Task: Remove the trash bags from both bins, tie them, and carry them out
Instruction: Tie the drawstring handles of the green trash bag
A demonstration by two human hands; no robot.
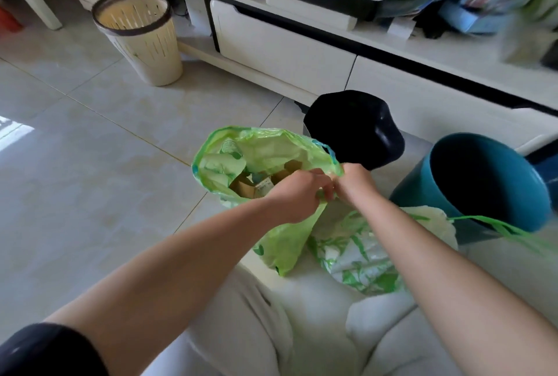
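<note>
Tiled floor (pixel 90 149); left hand (pixel 297 194), right hand (pixel 354 183), grips tight on green bag (pixel 280 242) rim.

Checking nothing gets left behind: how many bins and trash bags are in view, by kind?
Bins: 2 (cream bin, teal bin)
Trash bags: 2 (green bag, white-and-green bag)
Total: 4

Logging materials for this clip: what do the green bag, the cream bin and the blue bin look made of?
The green bag looks like thin plastic film, translucent and slightly glossy: it crumples and light passes through it. The cream bin looks like rigid matte plastic, with moulded slots and a darker rim. The blue bin is probably smooth hard plastic with a faint sheen, though blur leaves that open.
</note>
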